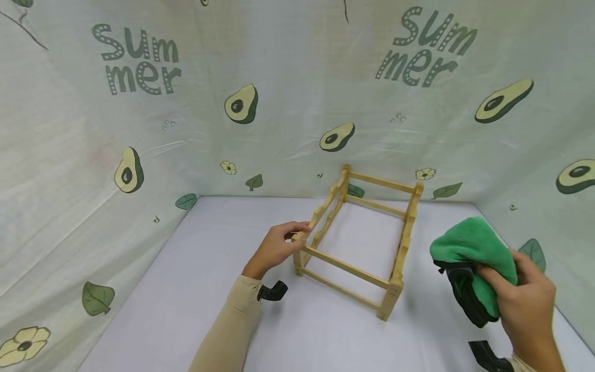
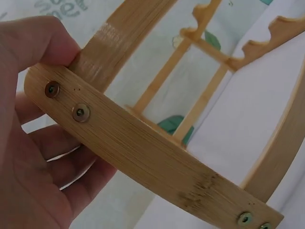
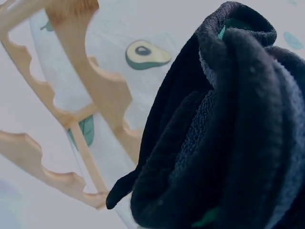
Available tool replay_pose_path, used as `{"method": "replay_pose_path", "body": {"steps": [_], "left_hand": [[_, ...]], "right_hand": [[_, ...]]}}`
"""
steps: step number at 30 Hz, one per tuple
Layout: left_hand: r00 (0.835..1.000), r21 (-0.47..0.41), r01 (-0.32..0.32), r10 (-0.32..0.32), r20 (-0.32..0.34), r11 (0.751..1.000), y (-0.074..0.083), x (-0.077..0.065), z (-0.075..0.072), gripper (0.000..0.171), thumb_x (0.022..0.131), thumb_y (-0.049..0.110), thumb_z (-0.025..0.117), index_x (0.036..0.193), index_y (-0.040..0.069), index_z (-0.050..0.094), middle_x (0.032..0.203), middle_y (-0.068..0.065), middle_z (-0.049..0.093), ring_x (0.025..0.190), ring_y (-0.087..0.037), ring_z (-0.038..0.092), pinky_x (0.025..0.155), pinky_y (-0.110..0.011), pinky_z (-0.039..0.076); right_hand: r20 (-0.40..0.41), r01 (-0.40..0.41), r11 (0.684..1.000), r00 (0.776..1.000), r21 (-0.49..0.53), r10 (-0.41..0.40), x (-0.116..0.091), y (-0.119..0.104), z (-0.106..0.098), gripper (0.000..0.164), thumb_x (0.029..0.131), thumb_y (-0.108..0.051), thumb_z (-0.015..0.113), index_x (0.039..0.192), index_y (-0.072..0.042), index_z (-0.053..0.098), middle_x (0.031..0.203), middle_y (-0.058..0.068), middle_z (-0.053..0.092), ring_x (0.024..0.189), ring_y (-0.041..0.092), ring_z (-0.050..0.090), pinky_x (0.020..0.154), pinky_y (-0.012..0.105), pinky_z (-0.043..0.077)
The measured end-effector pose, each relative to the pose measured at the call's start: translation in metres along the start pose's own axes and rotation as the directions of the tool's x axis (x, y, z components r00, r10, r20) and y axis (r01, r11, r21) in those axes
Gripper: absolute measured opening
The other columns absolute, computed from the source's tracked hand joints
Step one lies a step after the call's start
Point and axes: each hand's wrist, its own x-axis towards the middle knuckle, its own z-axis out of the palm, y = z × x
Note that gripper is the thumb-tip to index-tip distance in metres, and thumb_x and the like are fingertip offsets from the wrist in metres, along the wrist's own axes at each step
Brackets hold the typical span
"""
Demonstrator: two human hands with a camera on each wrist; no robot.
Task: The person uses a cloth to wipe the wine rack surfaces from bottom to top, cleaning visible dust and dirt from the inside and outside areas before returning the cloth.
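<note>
A light wooden rack (image 1: 346, 267) with scalloped side rails stands on the white surface, angled away from me. My left hand (image 1: 277, 248) grips its near left top corner. In the left wrist view, the thumb lies over the top of the screwed end post (image 2: 143, 143) and the other fingers are behind it. Off to the right of the rack, my right hand (image 1: 530, 299) holds a bunched cloth (image 1: 474, 243), green with a dark underside and edging. That dark side of the cloth (image 3: 238, 133) fills much of the right wrist view and hides the fingers there.
A pale sheet (image 1: 288, 67) printed with avocados, leaves and lettering rises behind and on both sides of the white tabletop (image 1: 209, 289). Black wrist straps or mounts (image 1: 273, 291) sit at both wrists.
</note>
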Motion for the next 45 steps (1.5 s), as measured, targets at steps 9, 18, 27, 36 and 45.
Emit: {"method": "replay_pose_path", "body": {"steps": [9, 18, 27, 36, 45], "left_hand": [[0.995, -0.11, 0.063, -0.071, -0.074, 0.992, -0.019, 0.003, -0.025, 0.029, 0.097, 0.019, 0.068, 0.125, 0.013, 0.07, 0.123, -0.003, 0.067, 0.104, -0.02, 0.063, 0.086, -0.034, 0.053], [0.926, 0.179, -0.112, 0.167, -0.338, 0.978, -0.012, -0.006, -0.024, 0.03, 0.09, 0.02, 0.077, 0.118, 0.01, 0.072, 0.121, -0.001, 0.062, 0.118, -0.02, 0.054, 0.104, -0.048, 0.039], [0.836, 0.496, -0.366, 0.512, -0.195, 0.787, 0.037, -0.012, 0.018, 0.025, 0.087, 0.022, 0.078, 0.107, 0.01, 0.073, 0.106, -0.001, 0.072, 0.106, -0.019, 0.063, 0.109, -0.06, 0.03], [0.929, 0.571, -0.363, 0.334, 0.16, 0.736, 0.083, -0.025, 0.067, 0.043, 0.092, 0.059, 0.063, 0.114, 0.024, 0.075, 0.105, 0.014, 0.072, 0.101, -0.001, 0.065, 0.11, -0.049, 0.036], [0.93, 0.674, -0.363, 0.298, 0.217, 0.643, 0.094, -0.03, 0.095, 0.044, 0.092, 0.063, 0.059, 0.104, 0.025, 0.079, 0.097, 0.016, 0.073, 0.09, -0.001, 0.066, 0.104, -0.045, 0.041]], "right_hand": [[0.03, -0.051, 0.998, 0.998, -0.044, 0.052, -0.004, 0.008, 0.005, 0.035, 0.076, 0.006, 0.082, 0.108, -0.007, 0.073, 0.083, -0.014, 0.066, 0.071, 0.005, 0.058, 0.058, 0.012, 0.045], [0.038, -0.079, 0.991, 0.996, -0.104, 0.083, -0.003, 0.01, 0.005, 0.037, 0.079, -0.004, 0.084, 0.113, -0.008, 0.072, 0.085, -0.017, 0.065, 0.072, 0.004, 0.058, 0.058, 0.011, 0.044], [0.055, -0.088, 0.989, 0.994, -0.118, 0.095, -0.001, 0.015, 0.003, 0.038, 0.079, -0.007, 0.085, 0.115, -0.009, 0.072, 0.084, -0.018, 0.064, 0.072, 0.003, 0.058, 0.058, 0.012, 0.044], [0.045, -0.078, 0.989, 0.995, -0.126, 0.084, 0.0, 0.019, 0.005, 0.037, 0.079, -0.006, 0.085, 0.113, -0.011, 0.071, 0.084, -0.024, 0.062, 0.074, 0.0, 0.057, 0.061, 0.01, 0.043], [0.035, -0.097, 0.986, 0.994, -0.138, 0.103, 0.002, 0.024, 0.004, 0.037, 0.079, -0.008, 0.085, 0.113, -0.012, 0.071, 0.083, -0.025, 0.061, 0.073, -0.001, 0.056, 0.06, 0.01, 0.042]]}}
